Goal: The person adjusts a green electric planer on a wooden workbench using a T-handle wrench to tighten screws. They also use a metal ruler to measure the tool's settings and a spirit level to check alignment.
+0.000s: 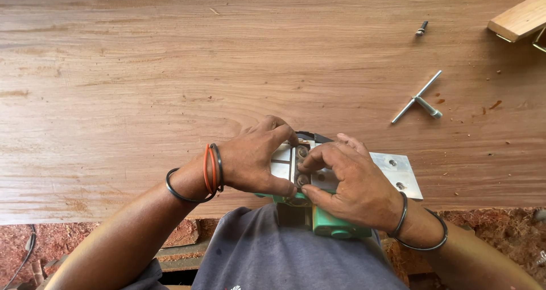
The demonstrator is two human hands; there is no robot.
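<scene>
- A green power planer (335, 224) lies upside down at the near edge of the wooden surface (142, 85), against the person's grey shirt (273, 256); its long axis runs left to right, its flat metal sole plate (398, 173) facing up
- left hand (253, 162) clasps the tool's left side, fingers curled over the plate
- right hand (352, 182) pinches at the round bolts (302, 179) mid-plate
- farther right, a metal T-shaped wrench (418, 99); beyond, a small bolt (421, 28) and a pale wood block (520, 17)
</scene>
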